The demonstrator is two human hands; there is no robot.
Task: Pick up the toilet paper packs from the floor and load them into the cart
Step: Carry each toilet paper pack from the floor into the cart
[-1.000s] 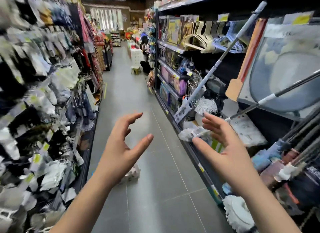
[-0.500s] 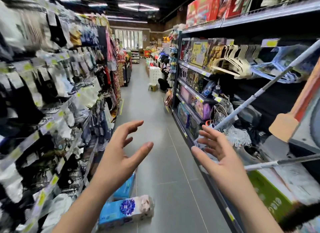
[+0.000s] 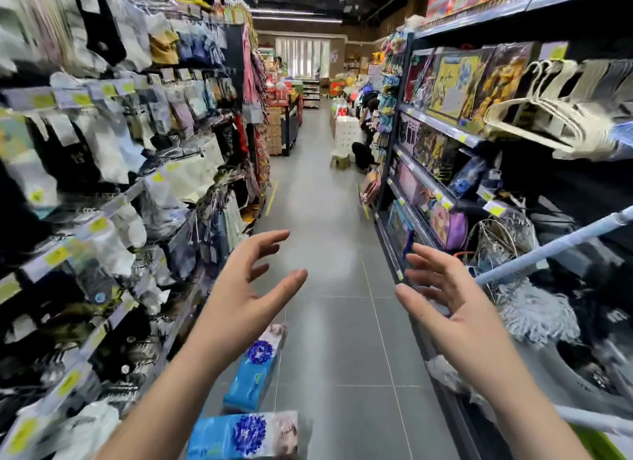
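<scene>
In the lower middle of the frame, the left hand (image 3: 239, 288) and the right hand (image 3: 448, 298) are hovering apart above the grey floor (image 3: 325, 226), palms facing one another, fingers spread and loosely bent, gripping nothing. At the bottom edge, beside the left forearm, a blue toilet paper pack (image 3: 239, 435) with a dark blue flower print is lying on the floor. A second pack (image 3: 250, 381) is lying just beyond it, partly hidden by the left wrist. Along the left of the frame, a rack of packaged socks (image 3: 102, 144) is running down the aisle. At the right, shelves (image 3: 442, 127) are carrying boxed goods and white hangers (image 3: 548, 117), and a pale blue pole (image 3: 548, 247) is slanting across.
</scene>
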